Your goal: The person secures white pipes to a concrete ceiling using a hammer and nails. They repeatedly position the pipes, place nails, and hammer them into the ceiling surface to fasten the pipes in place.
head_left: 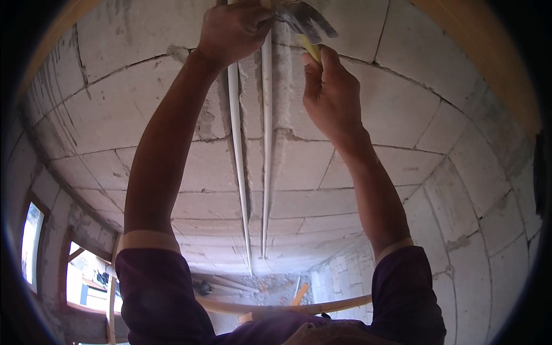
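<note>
- Far left, two bright window openings (80, 282) stand in a block wall, with a wooden upright (111, 305) beside the nearer one.
- Coming rightward, the left hand (236, 34) is raised to the high end of two pale pipes, its fingers curled in against them. What lies under the fingers is hidden, so I cannot tell whether they grip a pipe, pinch something small or simply press.
- The left pipe (234, 109) runs from that hand along a rough channel in the block wall (397, 109), down toward the floor.
- Just to its right, apart from it, the right pipe (267, 109) follows a similar line, with rough, scraped-looking block along its right side.
- Past the pipes' low ends, far off, rubble and loose lengths (270, 286) lie on the floor; a wooden bar (351, 303) crosses closer to the person's body.
- Right of the pipes, the hammer (305, 22) has its grey head tilted close beside the left hand; blur hides whether they touch.
- The right hand (333, 86) is closed around the hammer's yellow handle. I judge the step in hand to be hammer work at the pipes' high end, with the left hand steadying the spot.
- From here, the next move seems to call for short, controlled taps, with the left fingers kept out of the head's path and the pipes spared a direct hit.
- Farthest right, a bare side wall (460, 201) of blocks closes the space.
</note>
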A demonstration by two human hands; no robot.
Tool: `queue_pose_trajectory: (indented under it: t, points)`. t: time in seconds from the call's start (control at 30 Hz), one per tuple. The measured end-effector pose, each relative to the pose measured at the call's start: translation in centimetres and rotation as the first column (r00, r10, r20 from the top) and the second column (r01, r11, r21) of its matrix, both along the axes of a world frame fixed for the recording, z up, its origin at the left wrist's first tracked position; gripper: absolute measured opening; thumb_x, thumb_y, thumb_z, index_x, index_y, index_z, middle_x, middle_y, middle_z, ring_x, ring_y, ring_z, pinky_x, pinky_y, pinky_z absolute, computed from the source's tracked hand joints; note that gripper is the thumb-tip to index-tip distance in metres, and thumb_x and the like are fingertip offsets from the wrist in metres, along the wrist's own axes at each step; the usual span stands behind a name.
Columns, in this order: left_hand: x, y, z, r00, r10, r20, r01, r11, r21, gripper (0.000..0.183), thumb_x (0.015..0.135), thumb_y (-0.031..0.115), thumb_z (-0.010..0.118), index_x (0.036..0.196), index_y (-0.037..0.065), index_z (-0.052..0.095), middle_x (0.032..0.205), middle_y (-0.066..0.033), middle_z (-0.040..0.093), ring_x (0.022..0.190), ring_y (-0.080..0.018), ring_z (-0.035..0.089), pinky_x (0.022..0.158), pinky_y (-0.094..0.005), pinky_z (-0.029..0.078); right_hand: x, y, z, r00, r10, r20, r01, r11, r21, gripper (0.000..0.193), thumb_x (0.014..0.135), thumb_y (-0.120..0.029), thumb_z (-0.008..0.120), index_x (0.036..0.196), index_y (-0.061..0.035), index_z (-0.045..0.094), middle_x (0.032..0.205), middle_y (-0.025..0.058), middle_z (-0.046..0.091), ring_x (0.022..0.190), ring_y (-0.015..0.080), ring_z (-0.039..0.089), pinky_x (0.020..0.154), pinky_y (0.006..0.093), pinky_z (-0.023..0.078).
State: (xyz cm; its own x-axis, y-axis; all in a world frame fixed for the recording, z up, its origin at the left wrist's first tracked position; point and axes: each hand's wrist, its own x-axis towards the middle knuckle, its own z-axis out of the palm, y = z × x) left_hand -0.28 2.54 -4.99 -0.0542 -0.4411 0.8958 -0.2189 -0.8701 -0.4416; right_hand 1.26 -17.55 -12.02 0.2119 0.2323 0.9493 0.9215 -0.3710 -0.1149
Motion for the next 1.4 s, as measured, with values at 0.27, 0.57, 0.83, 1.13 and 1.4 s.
queue_pose_trajectory:
  t: [0.27,0.57,0.83,1.13,1.4]
  points:
    - [-0.4,-0.5,0.0,0.999,-0.032,-0.019,0.032,0.999,-0.017,0.005,0.078,0.014,0.071,0.079,0.009,0.070,0.071,-0.0013,0.065,0.056,-0.0183,0.062,0.050,-0.0305,0.050,0.6,0.0,-0.4,1.000,0.001,0.012,-0.001,1.000,-0.007,0.017,0.091,-0.010,0.057,0.101,-0.0014,0.047,0.076,0.0190,0.062,0.066,0.0372,0.065,0.054,0.0433,0.054]
    - [-0.5,-1.0,0.1,0.996,-0.075,-0.051,0.071,0.995,-0.074,0.005,0.078,0.013,0.072,0.077,0.009,0.070,0.069,-0.0011,0.065,0.053,-0.0180,0.061,0.049,-0.0302,0.049,0.4,-0.3,0.0,1.000,0.007,-0.010,-0.007,1.000,0.007,0.017,0.090,-0.010,0.057,0.100,-0.0006,0.047,0.078,0.0200,0.062,0.066,0.0392,0.064,0.059,0.0453,0.053]
    - [-0.3,-0.5,0.3,0.998,-0.050,-0.032,0.048,0.998,-0.049,0.006,0.077,0.013,0.073,0.079,0.009,0.070,0.069,-0.0012,0.064,0.054,-0.0180,0.061,0.049,-0.0293,0.049,-0.2,-0.4,0.4,0.994,0.001,-0.108,-0.005,0.999,-0.037,0.017,0.091,-0.012,0.056,0.098,0.0002,0.047,0.075,0.0212,0.062,0.065,0.0407,0.064,0.056,0.0464,0.052]
    - [-0.1,-0.1,0.1,0.998,-0.034,-0.055,0.031,0.998,-0.062,0.010,0.078,0.017,0.075,0.082,0.009,0.071,0.070,-0.0013,0.065,0.056,-0.0167,0.063,0.050,-0.0292,0.050,0.1,-0.3,-0.1,0.997,0.045,-0.061,-0.043,0.999,0.028,0.020,0.091,-0.011,0.056,0.104,0.0030,0.048,0.071,0.0209,0.062,0.064,0.0395,0.065,0.054,0.0438,0.053]
    - [-0.8,-1.1,-0.2,0.992,0.011,-0.129,-0.040,0.972,-0.231,0.038,0.079,0.029,0.076,0.111,0.013,0.061,0.062,-0.0035,0.060,0.051,-0.0188,0.060,0.051,-0.0319,0.051,0.4,-0.5,-0.8,0.994,0.102,-0.031,-0.099,0.991,0.087,0.017,0.093,-0.010,0.054,0.103,0.0015,0.048,0.070,0.0212,0.062,0.064,0.0392,0.065,0.053,0.0438,0.051]
